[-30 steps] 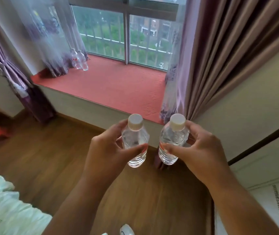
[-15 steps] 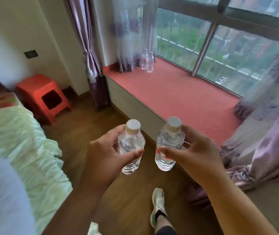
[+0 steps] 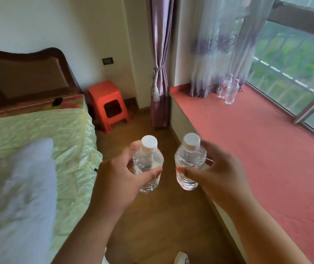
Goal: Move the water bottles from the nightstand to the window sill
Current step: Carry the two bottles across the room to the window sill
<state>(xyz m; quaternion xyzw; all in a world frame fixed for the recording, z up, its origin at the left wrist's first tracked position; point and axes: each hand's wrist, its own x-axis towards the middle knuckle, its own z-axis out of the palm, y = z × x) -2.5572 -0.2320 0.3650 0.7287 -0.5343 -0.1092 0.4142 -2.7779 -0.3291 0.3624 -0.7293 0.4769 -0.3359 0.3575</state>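
My left hand (image 3: 118,180) grips a clear water bottle with a white cap (image 3: 148,161), held upright over the wooden floor. My right hand (image 3: 217,174) grips a second bottle of the same kind (image 3: 189,159), also upright, close beside the first. The red window sill (image 3: 257,141) runs along the right. Two more clear bottles (image 3: 229,90) stand together at its far end, by the sheer curtain and the glass.
A bed with a pale green cover (image 3: 38,141) and a dark headboard fills the left. An orange plastic stool (image 3: 108,103) stands by the far wall. A tied purple curtain (image 3: 160,73) hangs at the sill's far corner. A wooden floor strip (image 3: 152,216) lies between bed and sill.
The view has swung to the left: the bed, headboard and stool have come into sight and the sill now lies on the right. Both hands keep holding their bottles the same way.
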